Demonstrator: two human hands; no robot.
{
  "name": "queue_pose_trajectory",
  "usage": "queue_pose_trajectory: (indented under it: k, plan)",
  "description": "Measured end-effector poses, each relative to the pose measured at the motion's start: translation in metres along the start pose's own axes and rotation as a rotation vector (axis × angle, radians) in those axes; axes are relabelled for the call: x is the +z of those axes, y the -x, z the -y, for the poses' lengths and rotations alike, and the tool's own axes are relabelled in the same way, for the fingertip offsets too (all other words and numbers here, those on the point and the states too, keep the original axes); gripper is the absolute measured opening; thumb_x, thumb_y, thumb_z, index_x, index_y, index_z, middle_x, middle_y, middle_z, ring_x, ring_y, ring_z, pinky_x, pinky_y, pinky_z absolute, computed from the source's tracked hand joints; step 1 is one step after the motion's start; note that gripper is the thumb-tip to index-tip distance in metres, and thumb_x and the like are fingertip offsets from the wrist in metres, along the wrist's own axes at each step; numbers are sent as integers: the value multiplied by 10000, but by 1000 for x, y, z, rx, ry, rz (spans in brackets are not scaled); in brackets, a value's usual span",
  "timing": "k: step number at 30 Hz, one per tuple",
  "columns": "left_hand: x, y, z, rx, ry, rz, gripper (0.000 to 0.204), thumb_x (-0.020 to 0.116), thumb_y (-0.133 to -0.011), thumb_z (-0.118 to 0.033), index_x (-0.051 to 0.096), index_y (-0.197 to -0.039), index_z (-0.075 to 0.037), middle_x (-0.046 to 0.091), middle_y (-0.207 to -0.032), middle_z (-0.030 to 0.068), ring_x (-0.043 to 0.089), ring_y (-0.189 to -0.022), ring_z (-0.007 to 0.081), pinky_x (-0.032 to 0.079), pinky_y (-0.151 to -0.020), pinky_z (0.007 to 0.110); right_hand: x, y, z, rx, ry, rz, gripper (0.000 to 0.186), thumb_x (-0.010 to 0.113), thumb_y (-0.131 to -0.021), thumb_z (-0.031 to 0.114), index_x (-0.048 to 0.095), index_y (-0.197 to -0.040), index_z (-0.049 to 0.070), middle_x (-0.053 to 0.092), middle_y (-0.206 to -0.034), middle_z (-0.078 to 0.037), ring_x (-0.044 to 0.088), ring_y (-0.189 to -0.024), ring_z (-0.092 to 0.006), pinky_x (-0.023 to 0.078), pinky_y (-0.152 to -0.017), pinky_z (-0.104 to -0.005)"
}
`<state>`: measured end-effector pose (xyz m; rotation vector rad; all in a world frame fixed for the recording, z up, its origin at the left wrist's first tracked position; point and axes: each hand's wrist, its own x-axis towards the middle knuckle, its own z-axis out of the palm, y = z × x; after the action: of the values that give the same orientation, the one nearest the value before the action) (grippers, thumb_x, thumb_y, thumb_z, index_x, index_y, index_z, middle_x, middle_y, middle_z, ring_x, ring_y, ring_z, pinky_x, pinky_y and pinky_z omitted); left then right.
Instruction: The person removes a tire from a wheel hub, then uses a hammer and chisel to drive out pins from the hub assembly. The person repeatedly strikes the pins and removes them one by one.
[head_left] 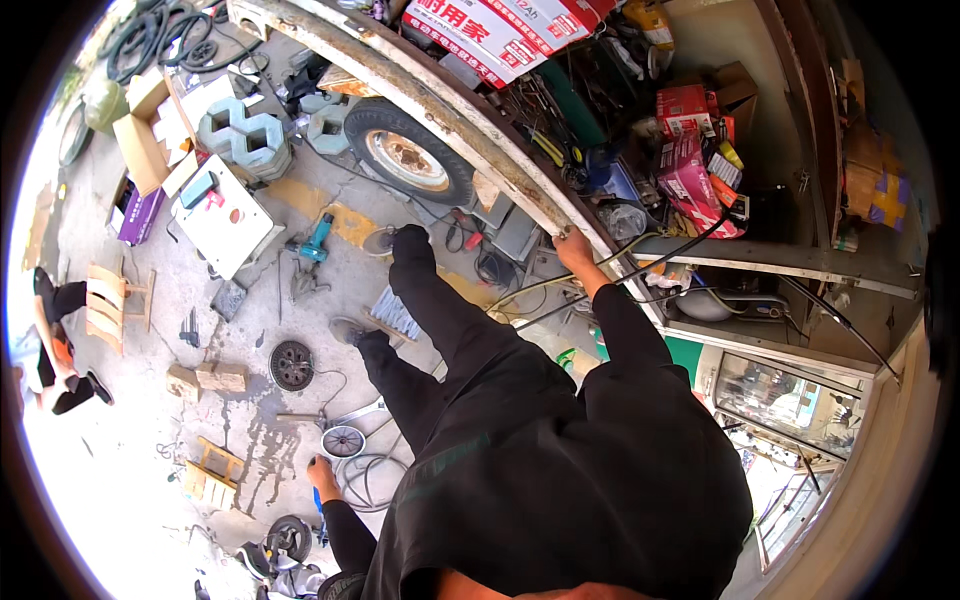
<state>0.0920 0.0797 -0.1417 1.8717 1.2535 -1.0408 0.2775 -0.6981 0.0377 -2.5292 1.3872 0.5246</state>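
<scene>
My right hand (573,250) is closed on the white rusty edge (545,205) of an open storage compartment, beside yellow and black cables (630,255). Inside are red and pink boxes (690,180) and a heap of tools. My left hand (324,478) hangs low with curled fingers near a blue object (322,524), partly behind my sleeve; what it holds is unclear. Just beyond that hand lie a small spoked wheel (343,441) and looped tubing (365,478). My legs and black clothing fill the centre.
A tire (408,153) stands under the compartment. The floor holds a cordless drill (316,238), white board (222,215), cardboard box (142,150), grey blocks (235,130), bricks (220,377), black disc (291,365) and wooden chairs (106,310). Another person (55,340) is at left.
</scene>
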Motion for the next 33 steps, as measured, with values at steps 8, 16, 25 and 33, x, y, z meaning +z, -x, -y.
queue_pose_trajectory:
  k: [8, 16, 25, 33]
  plan:
    - [20, 110, -102, 435, -504, -329, 399, 597, -950, -321, 667, -1112, 37, 678, -1098, 257, 642, -1034, 437, 489, -900, 529, -56, -65, -26, -88, -102, -253, 695, 692, -928, 260, 360, -1465, -31, 610, -1299, -279, 633, -1130, -434, 515, -926, -496]
    - [303, 247, -538, 1512, -610, 21, 325, 614, -952, -139, 588, -1247, -5, 601, -1257, 206, 577, -1170, 397, 470, -989, 467, -135, -260, -28, -224, -274, -623, 529, 639, -959, 213, 422, -1358, -57, 583, -1233, -276, 593, -1112, -468, 496, -945, -504]
    - [516, 304, -773, 1850, -888, -64, 251, 601, -950, -288, 593, -807, -82, 621, -837, 120, 627, -823, 326, 480, -732, 436, -234, -466, -82, -115, -456, -596, 477, 563, -1014, 306, 510, -1367, -9, 659, -1138, -219, 649, -1053, -398, 514, -938, -468]
    - [523, 302, -770, 1715, -949, -149, 162, 613, -903, -217, 659, -826, -81, 638, -774, 123, 632, -746, 344, 511, -662, 438, -132, -673, 23, -381, 266, -446, 421, 613, -945, 445, 704, -1162, 96, 690, -1187, -158, 676, -1088, -320, 561, -876, -454]
